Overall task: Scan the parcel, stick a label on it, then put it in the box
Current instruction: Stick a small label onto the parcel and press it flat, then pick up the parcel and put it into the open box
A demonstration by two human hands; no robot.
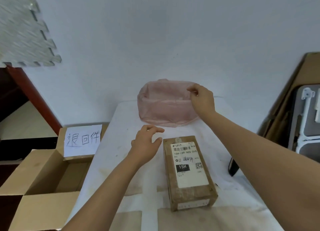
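Observation:
A brown cardboard parcel (187, 172) lies flat on the white table (121, 170), its white shipping label with barcode and a black "15H" patch facing up. My left hand (147, 144) hovers just left of the parcel's far end, fingers spread, holding nothing. My right hand (201, 99) is raised at the far side, fingertips pinched at the rim of a pink plastic bag (161, 108) that lines a container. An open cardboard box (39, 175) stands left of the table, with a handwritten paper sign (82, 140) on its back flap.
A dark, thin object (232, 167) leans at the table's right edge. Flat cardboard and a grey panel (304, 120) lean against the wall on the right. A dark red wooden frame (26, 95) and grey foam mats (22, 31) are at the left.

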